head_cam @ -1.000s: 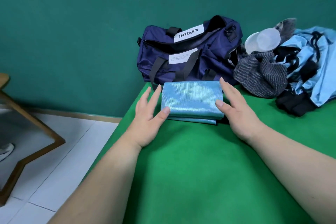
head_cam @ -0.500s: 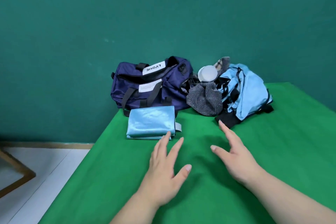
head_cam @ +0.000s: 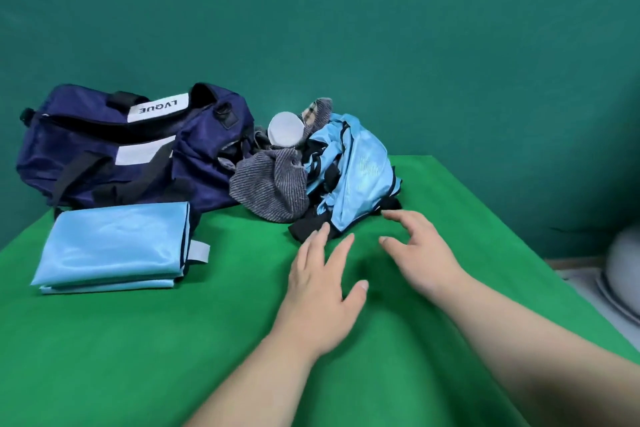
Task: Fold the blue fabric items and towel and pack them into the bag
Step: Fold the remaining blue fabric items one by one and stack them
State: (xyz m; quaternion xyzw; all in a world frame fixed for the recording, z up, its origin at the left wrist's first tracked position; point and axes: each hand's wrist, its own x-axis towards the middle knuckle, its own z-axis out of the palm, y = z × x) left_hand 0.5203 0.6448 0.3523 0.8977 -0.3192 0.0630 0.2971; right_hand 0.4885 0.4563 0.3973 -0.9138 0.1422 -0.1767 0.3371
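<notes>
**A:** Grips, count?
**B:** Two, both mine, both holding nothing. Left grip point(head_cam: 322, 284): fingers straight and spread, palm down over the desk point(head_cam: 138, 340). Right grip point(head_cam: 420, 253): fingers spread and loosely bent, palm down.

**A:** Position?
**B:** Side by side, just in front of the blue heap point(head_cam: 360, 177). The fingertips of each are at the edge of the black fabric point(head_cam: 306, 229) under it. Touching or not, I cannot tell.

**A:** Bags?
**B:** One bag point(head_cam: 138, 149), navy, at the desk's far left against the wall point(head_cam: 346, 28). Its white label, LVQUE, reads upside down.

**A:** Blue pieces?
**B:** One folded piece point(head_cam: 114, 246), a flat rectangle lying on the desk just in front of the bag, well left of my left grip. One crumpled blue heap, right of the bag. How many pieces it holds, I cannot tell.

**A:** Towels?
**B:** One towel point(head_cam: 273, 187), grey striped, bunched between the bag and the blue heap, against both.

**A:** Sundries?
**B:** One white disc point(head_cam: 285, 130) on top of the towel. One plaid scrap point(head_cam: 311, 113) beside it. One grey rounded object point(head_cam: 623, 270) at the right edge, off the desk, blurred.
</notes>
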